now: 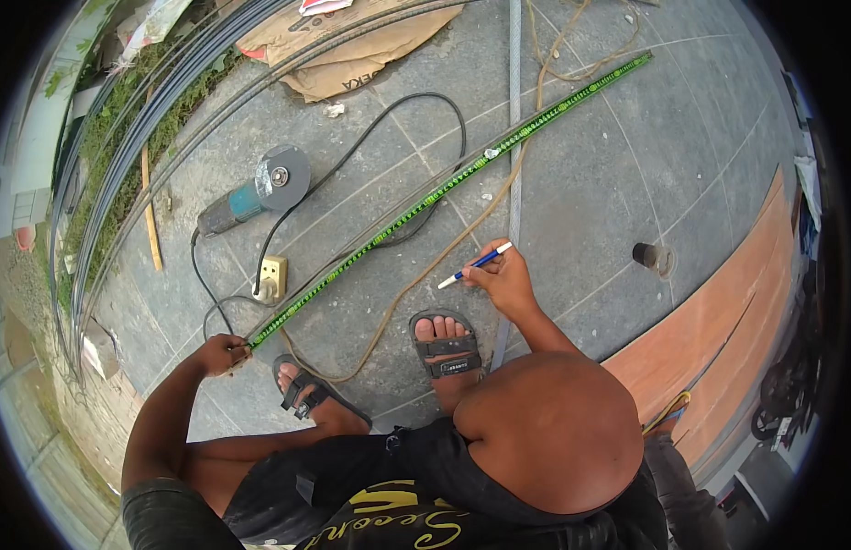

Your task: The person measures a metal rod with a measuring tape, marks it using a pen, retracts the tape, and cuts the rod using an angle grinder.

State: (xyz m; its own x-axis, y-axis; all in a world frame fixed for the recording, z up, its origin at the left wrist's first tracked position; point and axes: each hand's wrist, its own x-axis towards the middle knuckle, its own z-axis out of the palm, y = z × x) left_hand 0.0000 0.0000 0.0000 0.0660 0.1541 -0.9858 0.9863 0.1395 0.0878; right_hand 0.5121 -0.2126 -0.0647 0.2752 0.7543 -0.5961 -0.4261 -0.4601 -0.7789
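Observation:
My left hand (226,355) is closed on the near end of a bright green tape measure (380,240), whose blade stretches diagonally across the grey tiles to the far right. A thin metal rod (352,251) runs close along the blade's upper side. In my right hand (504,282) is a blue and white marker (476,266), pinched between the fingers and tilted above the floor. The marker is apart from the blade. Beyond my left hand lies an angle grinder (237,203) with a grey disc, resting on its side.
A cream socket block (272,277) and black cable (389,105) lie near the grinder. Long bundled rods (123,137) curve along the left. A brown cord (407,291) and grey bar (514,110) cross the tiles. Right: a dark cup (652,258), a plywood sheet (710,321), another person's leg (675,463).

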